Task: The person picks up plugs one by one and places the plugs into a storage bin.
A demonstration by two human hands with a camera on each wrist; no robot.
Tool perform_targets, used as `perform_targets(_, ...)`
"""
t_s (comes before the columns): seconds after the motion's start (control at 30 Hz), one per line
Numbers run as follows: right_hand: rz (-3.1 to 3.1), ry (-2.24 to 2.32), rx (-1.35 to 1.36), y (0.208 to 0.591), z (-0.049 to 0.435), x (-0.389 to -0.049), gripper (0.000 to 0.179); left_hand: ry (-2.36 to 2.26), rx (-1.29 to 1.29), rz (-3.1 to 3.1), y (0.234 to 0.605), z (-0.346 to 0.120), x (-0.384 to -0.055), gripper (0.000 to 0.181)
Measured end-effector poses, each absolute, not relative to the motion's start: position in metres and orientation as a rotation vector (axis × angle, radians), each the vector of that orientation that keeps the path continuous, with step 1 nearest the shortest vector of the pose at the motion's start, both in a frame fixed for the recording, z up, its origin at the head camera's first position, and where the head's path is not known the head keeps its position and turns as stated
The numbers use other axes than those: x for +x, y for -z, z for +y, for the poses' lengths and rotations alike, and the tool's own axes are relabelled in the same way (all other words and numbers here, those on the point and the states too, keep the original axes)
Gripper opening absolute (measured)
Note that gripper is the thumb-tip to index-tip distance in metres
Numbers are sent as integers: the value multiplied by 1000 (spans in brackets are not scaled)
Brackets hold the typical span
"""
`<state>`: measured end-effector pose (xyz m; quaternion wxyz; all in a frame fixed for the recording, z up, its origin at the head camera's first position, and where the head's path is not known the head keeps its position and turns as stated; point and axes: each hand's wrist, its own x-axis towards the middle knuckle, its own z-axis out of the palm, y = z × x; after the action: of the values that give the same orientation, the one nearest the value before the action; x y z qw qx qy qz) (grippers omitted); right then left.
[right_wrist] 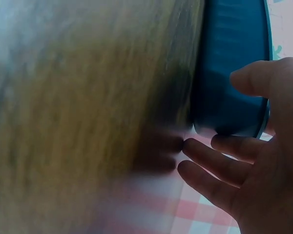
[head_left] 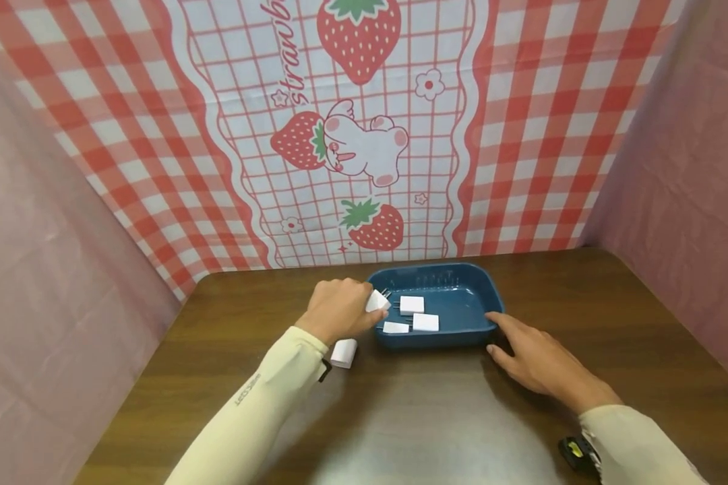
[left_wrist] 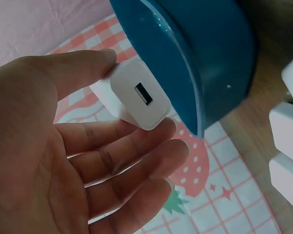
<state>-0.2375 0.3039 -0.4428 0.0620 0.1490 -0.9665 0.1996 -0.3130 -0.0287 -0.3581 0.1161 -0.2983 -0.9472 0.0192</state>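
Observation:
My left hand point(head_left: 342, 310) pinches a white USB wall charger point(left_wrist: 139, 95) between thumb and fingers at the left rim of a blue plastic basin point(head_left: 443, 340). Its USB port faces the left wrist camera, and in the head view its prongs point into the basin. Inside the basin lie three white chargers point(head_left: 426, 322), prongs pointing left. My right hand point(head_left: 536, 357) rests at the basin's front right corner, index fingertip on the rim, thumb lower by the front wall, fingers loosely extended.
Another white charger point(head_left: 344, 353) stands on the brown wooden table point(head_left: 412, 417), close to my left wrist. The left wrist view shows several white blocks point(left_wrist: 288, 134) outside the basin. A strawberry-print checked cloth point(head_left: 364, 135) hangs behind the table, with pink cloth point(head_left: 691, 168) at both sides.

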Motion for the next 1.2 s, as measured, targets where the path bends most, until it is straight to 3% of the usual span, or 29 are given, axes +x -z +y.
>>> perform_targets(1.2, -2954, -618, 399, 445, 304, -234, 65, -77, -1043, -2895, 372, 90, -341, 44)
